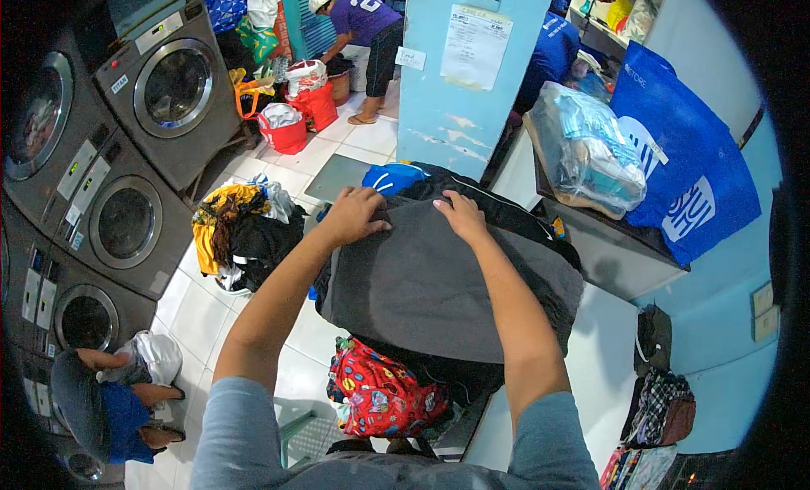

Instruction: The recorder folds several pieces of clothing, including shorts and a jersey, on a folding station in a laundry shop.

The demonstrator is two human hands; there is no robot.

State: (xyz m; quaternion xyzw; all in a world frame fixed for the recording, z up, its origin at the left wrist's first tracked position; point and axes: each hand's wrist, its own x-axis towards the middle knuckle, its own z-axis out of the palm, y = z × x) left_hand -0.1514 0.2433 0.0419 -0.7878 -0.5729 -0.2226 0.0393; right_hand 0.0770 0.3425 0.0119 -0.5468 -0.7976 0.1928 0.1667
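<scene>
A dark grey cloth garment (436, 281) lies spread over a heap of clothes in front of me. My left hand (361, 215) rests at its far left edge, thumb apart from the fingers. At the far edge, my right hand (462, 215) touches the same cloth with its fingertips; whether either hand pinches the fabric cannot be made out. Behind the cloth lie a black garment with white piping (500, 196) and a blue piece (395, 177). Nearer my body, a red printed cloth (380, 389) hangs below the grey one.
Front-loading machines (174, 88) line the left. A heaped laundry basket (247, 237) stands on the tiled floor. One person (367, 22) bends by red bags (313, 104); another (107, 401) bends at lower left. A clear plastic bag (591, 151) and blue bag (690, 155) sit on the right counter.
</scene>
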